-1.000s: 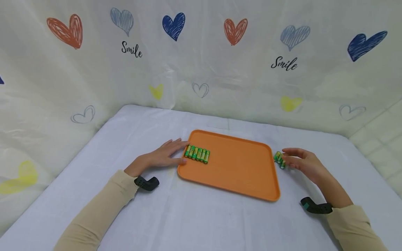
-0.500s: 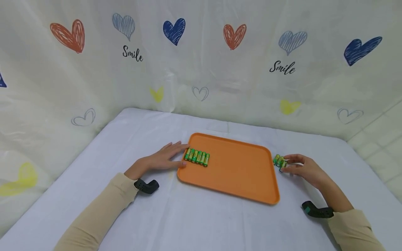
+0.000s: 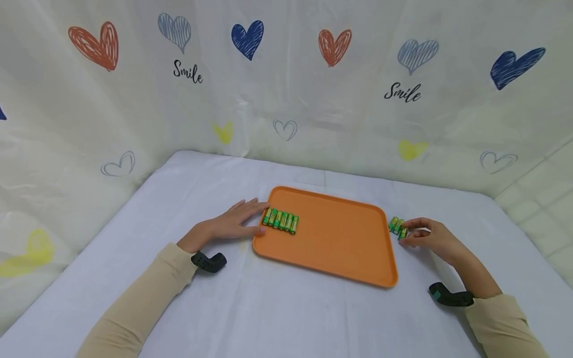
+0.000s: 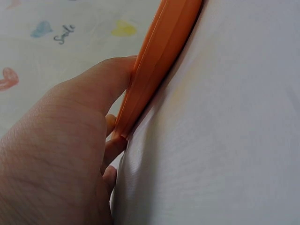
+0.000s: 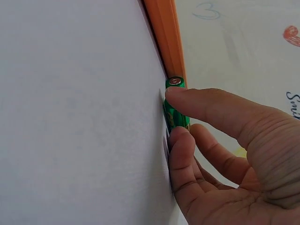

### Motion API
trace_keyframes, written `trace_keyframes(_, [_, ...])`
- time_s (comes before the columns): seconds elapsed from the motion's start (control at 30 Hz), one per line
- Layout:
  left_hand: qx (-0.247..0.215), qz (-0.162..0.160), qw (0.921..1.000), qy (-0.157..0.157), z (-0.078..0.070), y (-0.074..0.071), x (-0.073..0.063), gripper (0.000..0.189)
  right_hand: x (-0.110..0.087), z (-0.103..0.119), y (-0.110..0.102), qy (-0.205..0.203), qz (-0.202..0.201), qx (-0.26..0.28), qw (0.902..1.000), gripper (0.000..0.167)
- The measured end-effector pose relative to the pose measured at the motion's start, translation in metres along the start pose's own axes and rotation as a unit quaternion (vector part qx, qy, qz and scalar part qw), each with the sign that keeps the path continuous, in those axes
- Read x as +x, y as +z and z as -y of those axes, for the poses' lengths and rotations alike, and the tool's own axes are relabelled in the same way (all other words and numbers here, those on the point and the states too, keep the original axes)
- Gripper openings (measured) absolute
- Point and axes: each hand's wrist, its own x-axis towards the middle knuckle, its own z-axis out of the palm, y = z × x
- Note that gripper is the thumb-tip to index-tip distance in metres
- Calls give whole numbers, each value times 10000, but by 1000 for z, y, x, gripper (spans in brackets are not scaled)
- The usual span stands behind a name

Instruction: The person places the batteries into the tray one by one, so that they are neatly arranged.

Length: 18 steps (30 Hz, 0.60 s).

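An orange tray (image 3: 335, 238) lies on the white-covered table. At its left end, several green-and-yellow batteries (image 3: 280, 220) lie side by side in a row. My left hand (image 3: 230, 222) rests at the tray's left rim with fingers extended, the thumb and index fingertips touching the rim beside that row. In the left wrist view, the thumb (image 4: 110, 77) lies against the tray's side. My right hand (image 3: 431, 237) pinches a green battery (image 5: 176, 115) between thumb and fingers, just right of the tray. Two more batteries (image 3: 396, 224) lie beside it, close to the tray's right rim.
A white cloth (image 3: 291, 313) covers the table. Behind it hangs a pale curtain (image 3: 286, 89) printed with hearts and lettering. Black wrist devices (image 3: 209, 261) sit on both forearms.
My right hand's fingers have shifted slightly and closed on the nearest battery, which now sits a little apart from the other two. My left hand and the tray stay put.
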Motion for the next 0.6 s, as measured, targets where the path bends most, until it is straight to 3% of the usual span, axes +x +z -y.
trace_keyframes(0.37, [18,7,10000,52,-4,-2,0,79,-3,2,-3,254,-105,-292,9992,67])
trace_keyframes(0.6, [-21,-17,10000,53,-2,0,0,80,-2,7,-2,184,-72,-293,9994,68])
